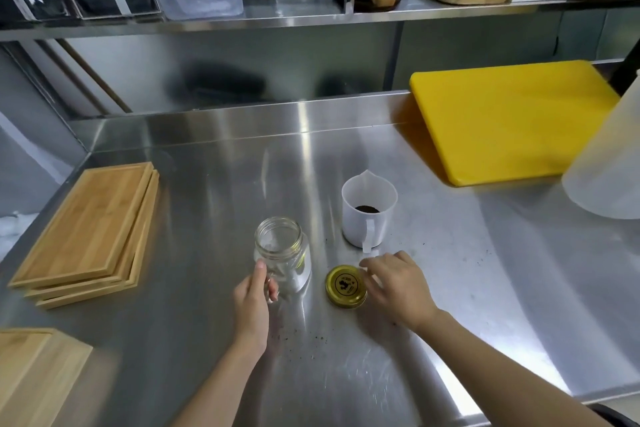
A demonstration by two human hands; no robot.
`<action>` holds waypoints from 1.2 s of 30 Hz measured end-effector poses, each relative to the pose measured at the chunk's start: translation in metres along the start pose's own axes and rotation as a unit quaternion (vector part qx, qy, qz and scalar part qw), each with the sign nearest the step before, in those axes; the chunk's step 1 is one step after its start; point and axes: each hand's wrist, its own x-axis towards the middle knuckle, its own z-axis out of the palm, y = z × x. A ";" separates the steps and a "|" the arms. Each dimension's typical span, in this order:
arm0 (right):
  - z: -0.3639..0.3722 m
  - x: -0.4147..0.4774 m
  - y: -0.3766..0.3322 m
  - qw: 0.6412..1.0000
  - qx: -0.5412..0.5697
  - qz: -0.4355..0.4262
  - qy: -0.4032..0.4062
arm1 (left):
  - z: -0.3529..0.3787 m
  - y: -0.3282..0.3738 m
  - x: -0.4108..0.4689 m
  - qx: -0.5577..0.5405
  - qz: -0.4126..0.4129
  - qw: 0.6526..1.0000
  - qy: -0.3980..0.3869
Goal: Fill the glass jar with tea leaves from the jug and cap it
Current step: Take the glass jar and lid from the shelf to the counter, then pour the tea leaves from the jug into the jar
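Note:
A clear glass jar (281,255) stands upright and uncapped on the steel counter, and it looks empty. My left hand (254,298) grips its near side. A gold metal lid (345,286) lies flat to the right of the jar. My right hand (394,282) rests beside the lid, its fingers spread and touching the lid's right edge, just in front of the jug's handle. The white plastic jug (367,210) stands behind the lid with dark tea leaves at its bottom.
Stacked bamboo trays (90,232) lie at the left, another tray (31,371) at the near left. A yellow cutting board (505,118) and a large translucent container (613,163) sit at the right. Tea crumbs speckle the counter (311,340). A shelf (277,21) runs overhead.

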 end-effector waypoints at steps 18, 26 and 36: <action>0.007 0.042 0.002 0.765 0.511 0.391 -0.028 | 0.006 0.001 -0.005 0.032 0.029 0.999 -0.007; -0.005 0.056 0.000 0.728 0.536 0.422 0.064 | 0.004 -0.004 -0.001 0.058 0.032 0.998 -0.017; -0.021 0.074 0.008 0.786 0.481 0.382 0.074 | 0.003 -0.005 0.001 0.063 0.030 0.998 -0.010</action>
